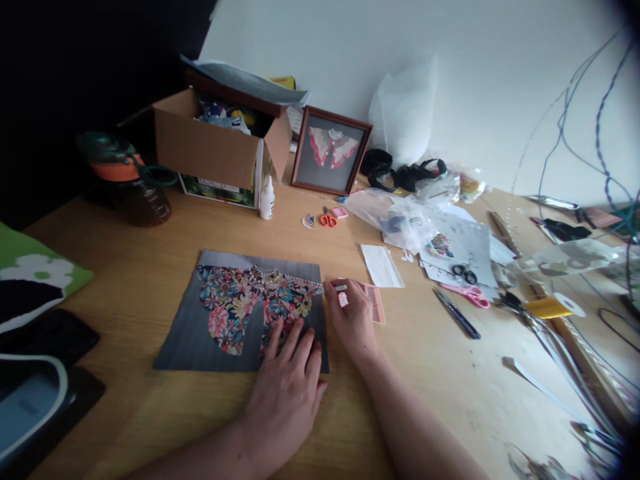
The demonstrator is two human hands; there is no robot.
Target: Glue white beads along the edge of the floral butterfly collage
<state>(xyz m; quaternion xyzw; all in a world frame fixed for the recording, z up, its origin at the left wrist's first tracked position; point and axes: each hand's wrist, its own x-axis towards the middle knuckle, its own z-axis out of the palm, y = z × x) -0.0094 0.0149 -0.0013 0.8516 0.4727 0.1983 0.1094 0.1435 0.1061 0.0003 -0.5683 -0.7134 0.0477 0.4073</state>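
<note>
A grey sheet [181, 333] lies on the table, carrying a flowered fabric collar shape [227, 303] with white beads along its upper edge. My left hand [293, 373] rests flat on the lower right of the sheet, fingers spread over the fabric. Beside the sheet's right edge, my right hand [354, 323] is closed, thumb and forefinger pinched by the end of the bead line. A small white end shows at its fingers; what they hold is too small to name. Partly under this hand lies a pinkish card or packet [376, 305].
Behind the sheet stand a white glue bottle [267, 200], orange-handled scissors [328, 219], a framed collar picture [331, 150] and an open cardboard box [210, 150]. A white packet [383, 265], cutter knife [457, 313] and pink scissors [470, 295] lie right. A bottle [145, 203] stands left.
</note>
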